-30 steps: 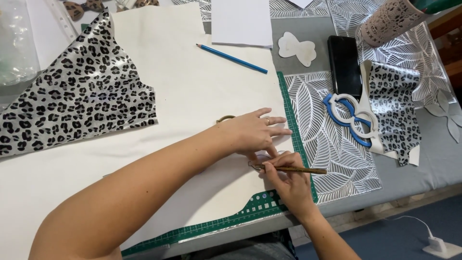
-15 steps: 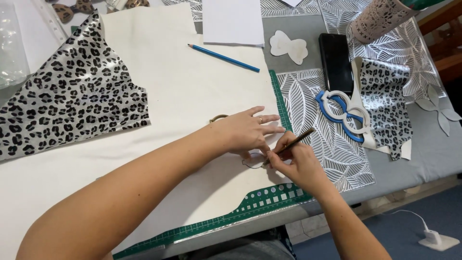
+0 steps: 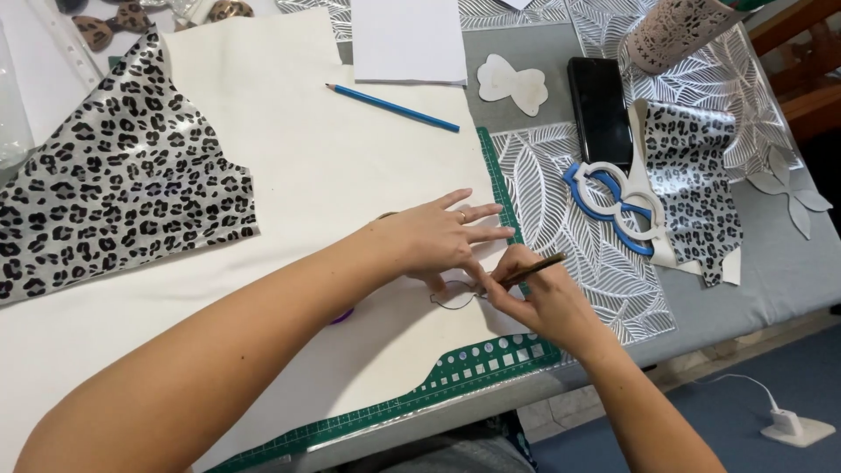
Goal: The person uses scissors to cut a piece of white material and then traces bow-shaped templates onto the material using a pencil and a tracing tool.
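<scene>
My left hand (image 3: 438, 236) lies flat, fingers spread, pressing on the cream sheet (image 3: 333, 175) near its right edge. Under its fingers a small shape is hidden, with a dark traced outline (image 3: 455, 300) showing on the sheet just below. My right hand (image 3: 543, 302) grips a dark pencil (image 3: 533, 268), its tip down at the outline beside my left fingertips. The sheet rests on a green cutting mat (image 3: 464, 363).
A leopard-print sheet (image 3: 114, 193) lies at left. A blue pencil (image 3: 392, 108), white paper (image 3: 407, 39), a cream bow cutout (image 3: 512, 83), a black phone (image 3: 600, 105), blue and white bow templates (image 3: 618, 201) and leopard strips (image 3: 692, 184) lie to the right. The table edge runs close by my arms.
My right hand has shifted the pencil from lying low and level to angled up-right, moving around the shape. More of the traced line shows. My left hand stays pressed in place.
</scene>
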